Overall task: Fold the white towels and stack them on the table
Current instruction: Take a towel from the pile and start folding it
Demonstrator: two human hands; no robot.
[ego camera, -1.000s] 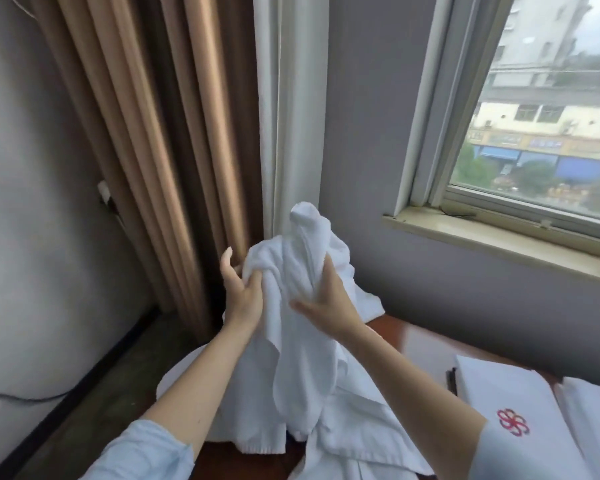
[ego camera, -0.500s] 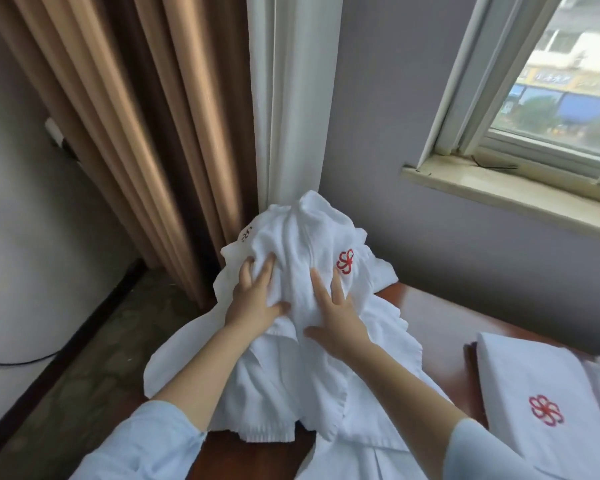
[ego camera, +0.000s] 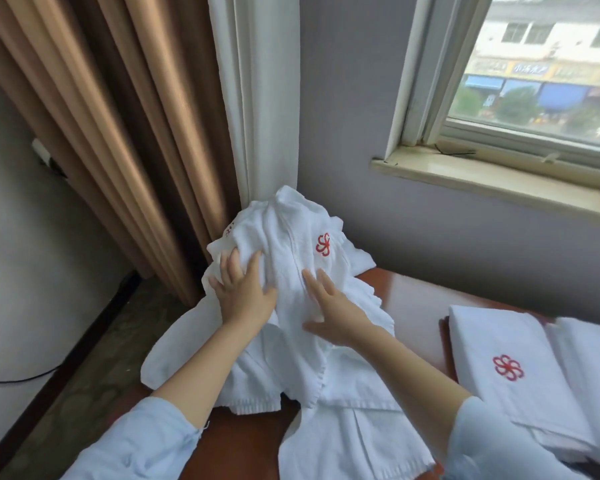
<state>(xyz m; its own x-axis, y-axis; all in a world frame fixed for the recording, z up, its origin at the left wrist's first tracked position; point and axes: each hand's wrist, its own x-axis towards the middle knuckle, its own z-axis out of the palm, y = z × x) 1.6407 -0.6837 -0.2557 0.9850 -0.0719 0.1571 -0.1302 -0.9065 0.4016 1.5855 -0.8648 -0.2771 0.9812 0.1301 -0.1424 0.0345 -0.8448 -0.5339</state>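
Left hand [ego camera: 245, 294] lies flat, fingers straight and spread, tips sunk into a fold of the crumpled towel heap [ego camera: 291, 258]; right hand [ego camera: 336, 315] presses beside it, fingers splayed. The heap sits on the table [ego camera: 413, 296] corner, near folded towels [ego camera: 506, 368]

We see a polished reddish-brown table [ego camera: 414, 297] bearing a crumpled heap of white towels [ego camera: 347, 441] at left and, apart, folded white towels [ego camera: 492, 334] at right.
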